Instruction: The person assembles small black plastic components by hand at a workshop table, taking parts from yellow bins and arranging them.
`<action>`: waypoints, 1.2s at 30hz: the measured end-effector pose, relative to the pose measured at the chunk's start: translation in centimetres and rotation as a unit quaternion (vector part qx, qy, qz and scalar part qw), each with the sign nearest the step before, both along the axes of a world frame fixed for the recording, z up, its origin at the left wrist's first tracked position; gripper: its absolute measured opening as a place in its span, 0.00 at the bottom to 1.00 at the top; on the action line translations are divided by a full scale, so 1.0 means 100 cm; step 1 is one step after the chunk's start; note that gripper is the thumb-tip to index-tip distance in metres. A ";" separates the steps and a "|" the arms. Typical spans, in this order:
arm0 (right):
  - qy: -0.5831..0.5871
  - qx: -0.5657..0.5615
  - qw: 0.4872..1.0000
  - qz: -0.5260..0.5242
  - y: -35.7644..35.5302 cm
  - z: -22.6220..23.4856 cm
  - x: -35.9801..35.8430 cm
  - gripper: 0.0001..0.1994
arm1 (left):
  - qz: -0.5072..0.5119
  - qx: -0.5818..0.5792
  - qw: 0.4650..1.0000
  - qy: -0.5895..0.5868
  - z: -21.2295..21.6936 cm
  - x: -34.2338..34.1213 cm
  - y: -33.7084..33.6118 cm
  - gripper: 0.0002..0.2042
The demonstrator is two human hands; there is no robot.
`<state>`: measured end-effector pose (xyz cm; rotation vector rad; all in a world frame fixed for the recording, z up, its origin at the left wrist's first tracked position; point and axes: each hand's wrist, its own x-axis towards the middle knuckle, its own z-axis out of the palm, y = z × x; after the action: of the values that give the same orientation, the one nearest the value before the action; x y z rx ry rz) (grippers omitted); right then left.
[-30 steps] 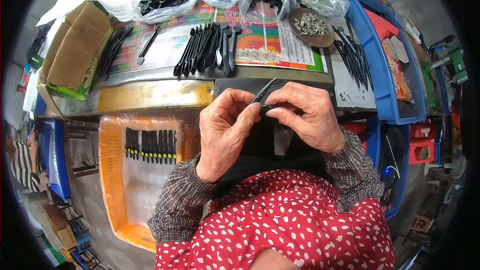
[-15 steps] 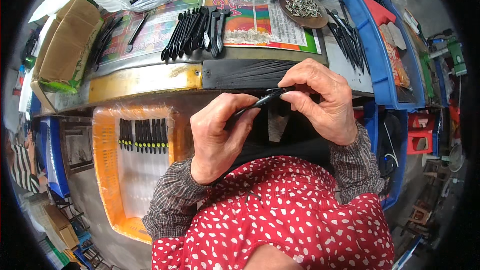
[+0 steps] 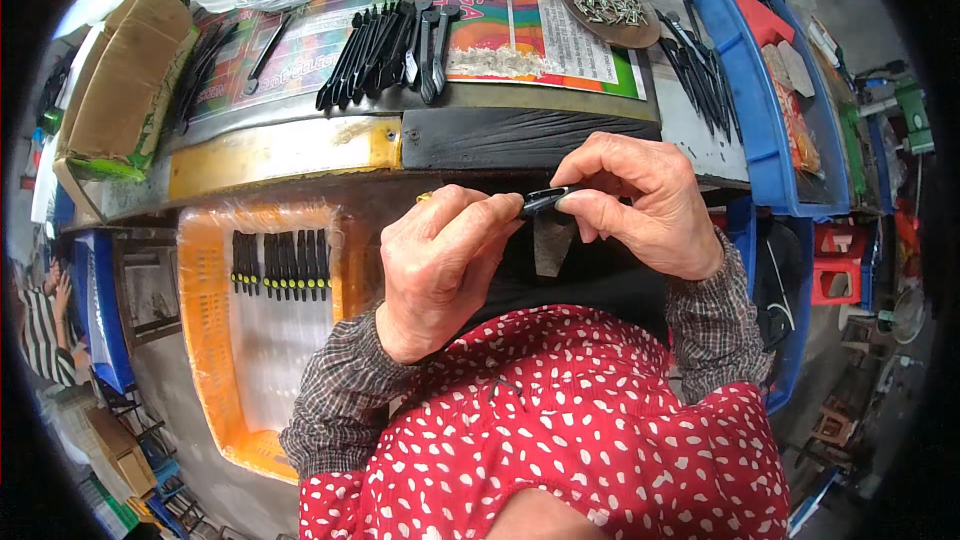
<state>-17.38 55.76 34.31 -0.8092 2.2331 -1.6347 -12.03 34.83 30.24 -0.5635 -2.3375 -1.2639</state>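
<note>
Over the near edge of the bench, both my hands hold one slim black clip-like piece (image 3: 545, 200). My left hand (image 3: 435, 265) is closed round its left part and hides most of it. A small yellow spot shows at that hand's fingers; whether it is a ring or part of the piece, I cannot tell. My right hand (image 3: 640, 202) pinches the right end between thumb and fingertips. Below left, an orange crate (image 3: 205, 340) holds a row of similar black clips (image 3: 290, 265) with yellow-green dots at one end.
Long black pieces (image 3: 375, 50) lie grouped on the bench's printed sheet, with more black strips (image 3: 700, 70) to the right. A round brown dish (image 3: 640, 35) holds small metal parts. A cardboard box (image 3: 125, 80) stands left; a blue bin (image 3: 770, 155) stands right. Plastic bags line the back.
My left fingers have curled further over the black piece, and the yellow spot has come into sight. My right hand has shifted slightly lower, still pinching the end.
</note>
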 end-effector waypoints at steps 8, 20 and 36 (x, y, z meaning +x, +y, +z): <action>0.009 -0.008 0.999 0.039 0.000 -0.004 -0.006 0.04 | -0.018 0.001 1.000 -0.007 -0.004 -0.002 -0.005 0.11; -0.004 -0.014 0.999 0.038 0.000 -0.014 -0.005 0.03 | -0.050 0.074 0.995 -0.040 -0.016 -0.007 -0.005 0.12; -0.006 0.005 0.999 0.034 0.004 -0.023 0.001 0.05 | -0.046 0.035 0.998 -0.003 -0.024 -0.001 -0.003 0.13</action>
<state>-17.25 56.20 32.02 -0.8607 2.1791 -1.5907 -12.15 34.53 27.83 -0.6515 -2.2845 -1.3854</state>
